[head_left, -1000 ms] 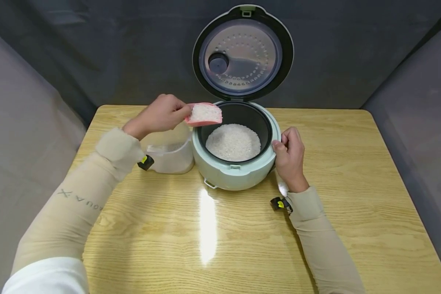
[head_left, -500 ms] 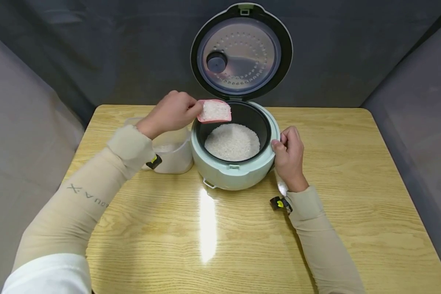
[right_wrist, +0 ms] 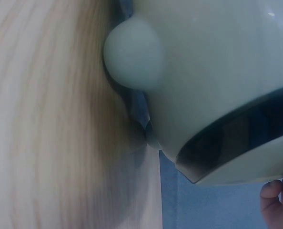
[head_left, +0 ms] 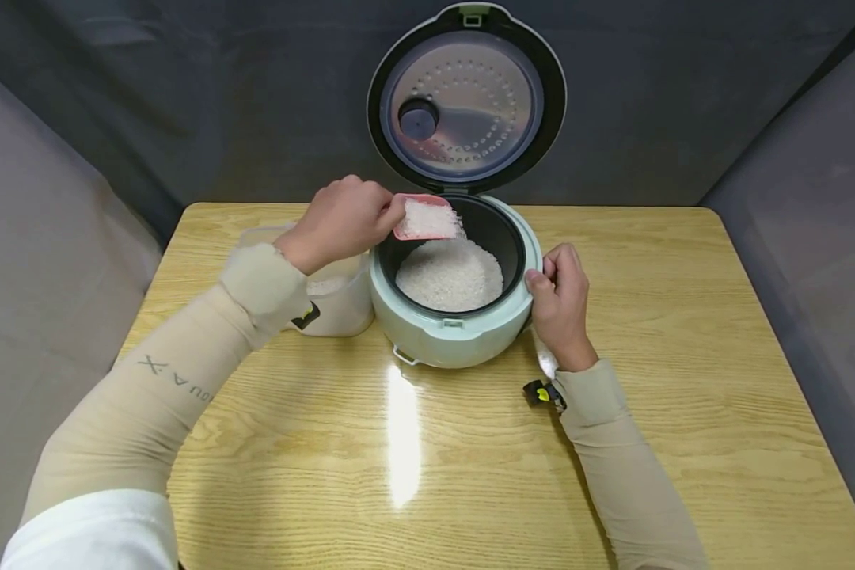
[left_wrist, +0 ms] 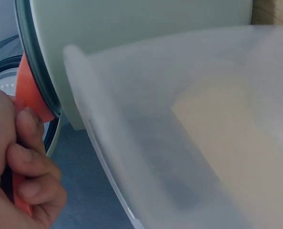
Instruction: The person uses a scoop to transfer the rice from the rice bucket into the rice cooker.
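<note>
My left hand (head_left: 345, 218) pinches the handle of a pink scoop (head_left: 401, 231) heaped with white rice (head_left: 429, 219). The scoop is over the left part of the black inner pot, tilted, and grains spill off its right lip. More rice (head_left: 449, 277) covers the pot's bottom. The pale green rice cooker (head_left: 449, 348) has its lid (head_left: 520, 103) raised. At the cooker's right side, my right hand (head_left: 564, 305) grips the rim, thumb on top and fingers curled. In the left wrist view, fingers curl round the scoop's handle (left_wrist: 21, 193).
A translucent container (head_left: 342, 309) holding some rice stands against the cooker's left side, partly under my left forearm. A pale shiny strip (head_left: 545, 356) shows beside my right wrist. The wooden table (head_left: 470, 459) has dark cloth (head_left: 256, 103) behind it.
My left hand has moved right with the scoop, from the cooker's left rim to over the pot. Rice has begun slipping off the scoop's lip. My right hand stays in place.
</note>
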Demonstrator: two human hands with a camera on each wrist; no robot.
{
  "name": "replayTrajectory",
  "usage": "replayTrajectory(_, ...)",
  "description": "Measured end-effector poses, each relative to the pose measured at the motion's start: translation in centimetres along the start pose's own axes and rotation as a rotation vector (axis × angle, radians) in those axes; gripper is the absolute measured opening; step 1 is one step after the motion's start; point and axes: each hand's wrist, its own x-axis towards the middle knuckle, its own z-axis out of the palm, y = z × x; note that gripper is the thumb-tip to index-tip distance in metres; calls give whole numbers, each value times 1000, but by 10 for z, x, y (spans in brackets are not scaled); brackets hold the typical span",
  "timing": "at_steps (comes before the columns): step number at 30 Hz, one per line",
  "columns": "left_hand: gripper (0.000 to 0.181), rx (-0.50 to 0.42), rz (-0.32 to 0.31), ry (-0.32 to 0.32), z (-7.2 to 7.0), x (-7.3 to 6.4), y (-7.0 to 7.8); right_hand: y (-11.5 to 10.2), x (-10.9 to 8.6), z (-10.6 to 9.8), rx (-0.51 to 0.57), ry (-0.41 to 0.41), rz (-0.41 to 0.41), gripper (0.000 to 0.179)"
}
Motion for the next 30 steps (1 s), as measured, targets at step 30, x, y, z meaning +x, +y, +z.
replayTrajectory(30,30,449,475,334,12,-15,13,-2,1,-1,15,3,1,28)
